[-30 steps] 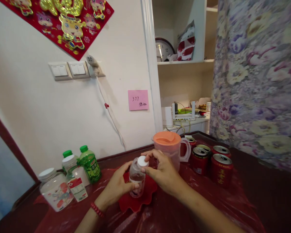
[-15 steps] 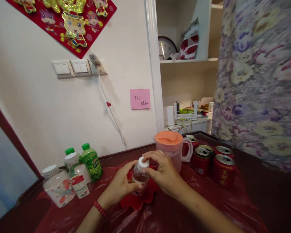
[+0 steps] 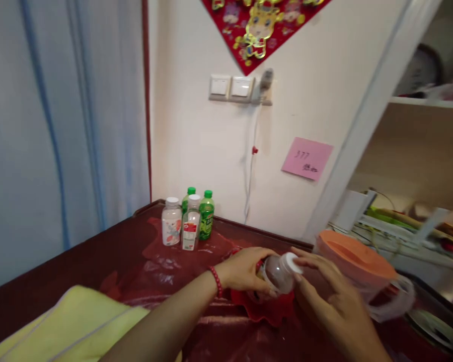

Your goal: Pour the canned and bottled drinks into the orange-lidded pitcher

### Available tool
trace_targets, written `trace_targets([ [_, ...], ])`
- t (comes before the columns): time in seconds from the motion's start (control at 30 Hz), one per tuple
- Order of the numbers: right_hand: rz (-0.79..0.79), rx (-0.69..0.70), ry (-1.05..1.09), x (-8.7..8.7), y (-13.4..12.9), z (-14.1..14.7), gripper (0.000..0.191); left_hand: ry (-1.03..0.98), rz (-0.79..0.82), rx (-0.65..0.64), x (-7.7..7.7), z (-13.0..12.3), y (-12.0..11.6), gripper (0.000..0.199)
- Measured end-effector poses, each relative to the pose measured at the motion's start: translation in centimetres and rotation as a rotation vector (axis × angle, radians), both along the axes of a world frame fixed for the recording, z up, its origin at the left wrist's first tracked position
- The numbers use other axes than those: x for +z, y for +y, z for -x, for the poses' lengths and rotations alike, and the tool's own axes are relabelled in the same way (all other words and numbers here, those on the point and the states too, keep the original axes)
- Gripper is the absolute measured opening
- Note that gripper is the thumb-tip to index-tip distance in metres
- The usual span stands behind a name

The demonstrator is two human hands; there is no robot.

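Note:
A clear bottle (image 3: 279, 274) with a white cap (image 3: 291, 262) leans to the right above a red scalloped dish (image 3: 262, 309). Around the body of the bottle, my left hand (image 3: 245, 271) is closed, a red bead bracelet on its wrist. My right hand (image 3: 324, 286) pinches the cap from the right between thumb and fingers. To the right stands a clear pitcher (image 3: 366, 281) with an orange lid (image 3: 357, 254), blurred and partly behind the right hand.
At the back left stand two white-capped clear bottles (image 3: 171, 223) and two green-capped bottles (image 3: 207, 216). A yellow cloth (image 3: 71, 327) lies front left. Red plastic sheeting (image 3: 162, 271) covers part of the dark table. A can top (image 3: 436, 327) shows at the lower right.
The view has swung left, bringing the yellow cloth and blue curtain into sight. The bottle, upright before, now tilts rightward in view. Both hands stay on the bottle and its cap.

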State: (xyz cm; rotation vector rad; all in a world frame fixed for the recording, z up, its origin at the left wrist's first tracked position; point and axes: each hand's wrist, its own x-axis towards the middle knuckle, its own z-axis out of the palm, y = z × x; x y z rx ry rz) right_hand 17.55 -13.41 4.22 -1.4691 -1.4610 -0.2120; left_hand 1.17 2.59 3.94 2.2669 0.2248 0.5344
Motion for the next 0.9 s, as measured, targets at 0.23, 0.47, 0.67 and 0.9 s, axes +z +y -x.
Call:
trace_targets([
  [0.23, -0.023, -0.102, -0.125, -0.7, -0.3, -1.4, 0.037, 0.006, -0.069, -0.046, -0.3, -0.1, 0.0, 0.071],
  [0.47, 0.097, -0.072, -0.207, 0.6, -0.8, -1.8, 0.043, 0.018, -0.118, -0.056, -0.7, -0.2, 0.3, 0.069],
  [0.67, 0.076, -0.125, -0.250, 0.4, -0.9, -1.9, 0.045, 0.004, -0.119, -0.053, -0.7, -0.1, 0.2, 0.073],
  [0.9, 0.019, 0.000, -0.377, 0.3, -0.8, -1.8, 0.032, 0.020, -0.170, -0.039, -0.8, -0.3, 0.3, 0.075],
])
